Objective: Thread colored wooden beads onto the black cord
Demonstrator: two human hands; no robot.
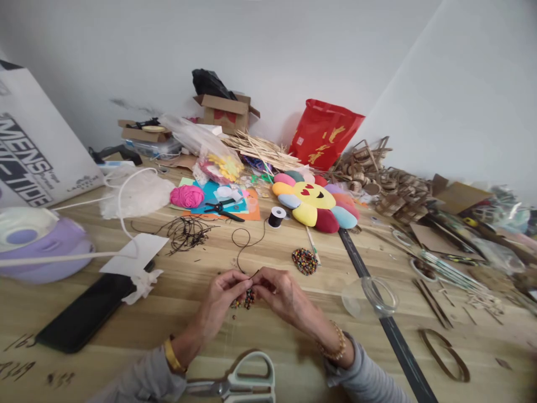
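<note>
Close together at the middle of the table are my left hand [224,294] and my right hand [279,291], thumbs and fingertips pinched. Both hold thin black cord [238,261], which loops back toward a black-wound spool [276,219]. Right beneath my fingertips lie small multicoloured beads [250,299], partly covered by the hands; I cannot tell whether any are threaded. A coiled heap of similar beads [305,261] rests beyond my right hand. Nearer me, between my forearms, are white-handled scissors [230,386].
At left are a black phone [84,316], white paper [138,253] and a purple device [54,246]. Behind the hands sit tangled black cord [187,234], pliers [220,209], pink yarn [187,196] and a flower cushion [312,196]. A clear round container [380,296] and dark strip [403,347] lie right.
</note>
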